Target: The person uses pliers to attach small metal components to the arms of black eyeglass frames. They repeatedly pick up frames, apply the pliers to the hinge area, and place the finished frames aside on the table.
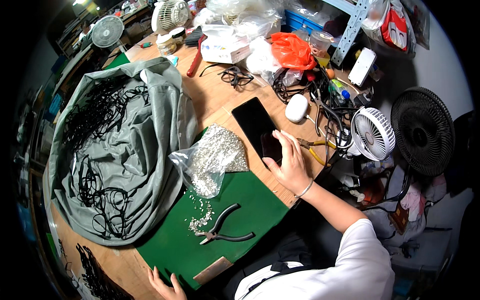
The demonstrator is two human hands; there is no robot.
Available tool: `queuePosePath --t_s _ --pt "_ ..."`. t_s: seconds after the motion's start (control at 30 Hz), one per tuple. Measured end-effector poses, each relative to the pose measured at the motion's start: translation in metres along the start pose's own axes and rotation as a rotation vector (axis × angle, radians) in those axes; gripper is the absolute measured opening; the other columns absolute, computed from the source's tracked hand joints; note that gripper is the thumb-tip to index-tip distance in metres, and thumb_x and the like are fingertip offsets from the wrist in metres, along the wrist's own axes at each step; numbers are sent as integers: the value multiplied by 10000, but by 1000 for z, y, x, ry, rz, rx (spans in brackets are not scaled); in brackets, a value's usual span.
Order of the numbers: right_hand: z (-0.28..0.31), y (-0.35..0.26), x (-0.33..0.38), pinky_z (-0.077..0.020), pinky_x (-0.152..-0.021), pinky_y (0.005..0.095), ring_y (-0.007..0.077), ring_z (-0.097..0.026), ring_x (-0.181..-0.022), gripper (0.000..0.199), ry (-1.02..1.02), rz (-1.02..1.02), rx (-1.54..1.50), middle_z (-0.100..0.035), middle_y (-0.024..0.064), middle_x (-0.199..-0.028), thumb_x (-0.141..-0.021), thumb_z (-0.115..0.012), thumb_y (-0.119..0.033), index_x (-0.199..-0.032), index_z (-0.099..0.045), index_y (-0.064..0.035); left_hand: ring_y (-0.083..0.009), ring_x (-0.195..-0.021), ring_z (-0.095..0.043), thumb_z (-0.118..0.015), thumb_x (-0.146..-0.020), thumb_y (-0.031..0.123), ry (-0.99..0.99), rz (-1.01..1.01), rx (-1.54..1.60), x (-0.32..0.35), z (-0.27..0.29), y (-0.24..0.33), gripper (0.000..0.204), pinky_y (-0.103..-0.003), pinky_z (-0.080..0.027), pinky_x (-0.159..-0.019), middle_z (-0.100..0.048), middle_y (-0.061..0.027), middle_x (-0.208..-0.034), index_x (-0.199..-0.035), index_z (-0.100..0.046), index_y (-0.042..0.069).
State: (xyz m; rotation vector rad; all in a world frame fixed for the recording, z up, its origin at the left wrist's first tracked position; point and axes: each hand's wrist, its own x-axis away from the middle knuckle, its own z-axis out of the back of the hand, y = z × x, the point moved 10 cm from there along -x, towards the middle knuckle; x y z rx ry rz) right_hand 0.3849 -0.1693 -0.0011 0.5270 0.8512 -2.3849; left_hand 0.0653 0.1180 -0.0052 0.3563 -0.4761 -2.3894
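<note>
My right hand reaches over the lower end of a black smartphone lying on the table, its thumb and fingers apart at the screen. At the near edge of a green mat rests my left hand, fingers spread and holding nothing. Black-handled pliers lie opened on the mat. Beside them is a small scatter of silvery metal pieces. A clear plastic bag full of such pieces lies beyond, its mouth toward me.
A grey-green cloth bag holding black cords fills the left side. To the right are yellow-handled pliers, a white case, a small white fan and a black fan. Glasses and plastic bags crowd the back.
</note>
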Motion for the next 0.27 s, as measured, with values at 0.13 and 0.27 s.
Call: queuePosePath --t_s 0.13,0.27 --pt "5 5 0 -317 -924 391 322 -392 -1075 540 33 13 -46 -438 165 -1127 -753 -601 -214 -1180 -362 15 -376 -1116 -354 -536 -820 232 20 36 -139 18 -21 -3 439 -456 -263 -955 -376 -246 -1194 -1146 -424 -40" --pt "4 15 -2 -323 -919 394 317 -402 -1063 530 46 34 -39 -444 161 -1118 -749 -603 -208 -1175 -372 6 -359 -1119 -360 -540 -819 256 54 19 -177 20 -32 -8 456 -456 -265 -955 -377 -231 -1205 -1150 -424 -36"
